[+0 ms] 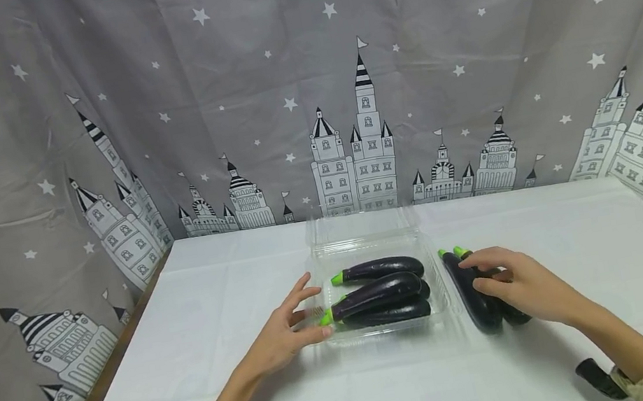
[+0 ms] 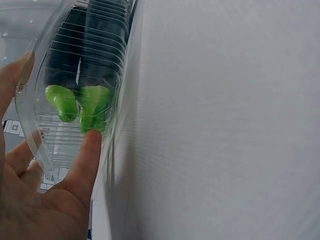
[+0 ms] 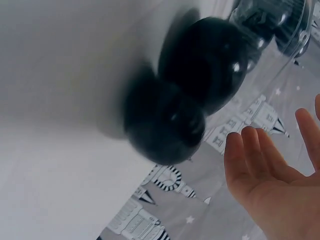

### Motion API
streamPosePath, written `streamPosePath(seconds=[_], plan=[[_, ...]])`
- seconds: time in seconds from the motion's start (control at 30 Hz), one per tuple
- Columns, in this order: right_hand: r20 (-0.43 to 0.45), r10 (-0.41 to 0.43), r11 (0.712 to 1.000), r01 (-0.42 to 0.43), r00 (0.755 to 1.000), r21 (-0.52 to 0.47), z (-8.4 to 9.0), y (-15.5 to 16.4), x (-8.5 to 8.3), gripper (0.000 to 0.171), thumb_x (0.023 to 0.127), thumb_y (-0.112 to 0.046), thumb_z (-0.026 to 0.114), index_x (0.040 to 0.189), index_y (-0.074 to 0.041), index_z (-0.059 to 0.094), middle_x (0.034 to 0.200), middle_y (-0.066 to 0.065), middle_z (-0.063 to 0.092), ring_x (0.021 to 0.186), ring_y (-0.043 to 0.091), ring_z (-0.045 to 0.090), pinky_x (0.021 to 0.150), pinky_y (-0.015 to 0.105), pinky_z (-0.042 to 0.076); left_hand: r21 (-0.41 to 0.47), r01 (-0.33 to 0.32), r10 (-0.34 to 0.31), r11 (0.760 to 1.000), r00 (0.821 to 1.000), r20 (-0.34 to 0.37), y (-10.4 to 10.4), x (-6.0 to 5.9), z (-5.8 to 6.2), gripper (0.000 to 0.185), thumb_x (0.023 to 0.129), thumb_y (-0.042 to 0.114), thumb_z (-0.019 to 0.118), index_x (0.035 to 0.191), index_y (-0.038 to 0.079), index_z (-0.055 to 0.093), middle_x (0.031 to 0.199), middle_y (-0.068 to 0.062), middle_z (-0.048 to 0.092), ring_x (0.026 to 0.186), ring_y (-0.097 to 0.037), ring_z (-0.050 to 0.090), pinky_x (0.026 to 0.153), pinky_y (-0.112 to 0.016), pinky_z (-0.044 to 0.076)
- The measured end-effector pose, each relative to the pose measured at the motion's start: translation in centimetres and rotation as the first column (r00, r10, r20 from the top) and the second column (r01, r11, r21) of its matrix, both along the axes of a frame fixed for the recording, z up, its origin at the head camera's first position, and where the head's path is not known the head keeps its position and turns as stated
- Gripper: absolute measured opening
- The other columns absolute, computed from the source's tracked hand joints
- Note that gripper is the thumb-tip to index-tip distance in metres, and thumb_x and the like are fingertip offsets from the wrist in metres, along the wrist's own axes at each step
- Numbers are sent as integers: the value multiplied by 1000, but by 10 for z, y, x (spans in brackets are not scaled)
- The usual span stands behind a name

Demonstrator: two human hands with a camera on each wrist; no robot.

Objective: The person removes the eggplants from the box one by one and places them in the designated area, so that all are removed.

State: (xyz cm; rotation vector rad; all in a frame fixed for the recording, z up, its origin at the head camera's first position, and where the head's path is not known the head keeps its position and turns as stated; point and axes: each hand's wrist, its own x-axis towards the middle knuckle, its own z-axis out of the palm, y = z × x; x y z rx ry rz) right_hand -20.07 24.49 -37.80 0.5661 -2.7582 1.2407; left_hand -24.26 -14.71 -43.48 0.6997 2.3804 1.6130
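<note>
A clear plastic clamshell box (image 1: 450, 310) stands open at the middle of the white table, with three dark purple eggplants (image 1: 375, 294) lying in it, green stems to the left. My left hand (image 1: 291, 326) is at the box's left end, fingers spread and fairly straight. Its thumb (image 2: 90, 150) touches the ribbed wall (image 2: 60, 150) by the green stems (image 2: 95, 105). Two more eggplants (image 1: 471, 296) lie on the cloth just right of the box. My right hand (image 1: 514, 282) hovers over them, and its palm (image 3: 270, 170) is open, apart from the blurred eggplants (image 3: 165, 120).
The white tablecloth (image 1: 195, 363) reaches a wooden edge (image 1: 103, 386) on the left. A grey curtain with castles and stars (image 1: 340, 84) hangs right behind the table. The box's clear lid (image 1: 358, 226) lies back toward the curtain.
</note>
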Motion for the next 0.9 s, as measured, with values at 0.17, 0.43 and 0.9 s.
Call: streamPosePath(seconds=[0.17,0.43,0.9], plan=[[-45,36,999,-36,998,-5,0,-12,2,27,88,-15,62,115,-11,61,122,8,54,109,28,51,82,38,48,-7,1,-1,1000,1000,5,0,0,0,67,79,26,73,136,9,40,152,2,10,123,-40,35,95,-45,38],[-116,45,998,-40,992,40,-3,-27,0,29,85,-13,64,115,-16,63,122,2,54,116,25,47,90,44,43,-3,5,-5,1000,1000,15,-1,0,0,67,79,26,73,135,9,41,152,3,9,123,-41,35,92,-43,42],[-167,62,998,-60,984,18,-1,-47,0,29,84,-15,66,113,-14,64,120,-1,55,118,23,45,91,44,42,1,7,-7,1000,1000,20,-1,0,0,67,79,26,72,136,11,40,152,4,8,124,-42,33,91,-42,43]])
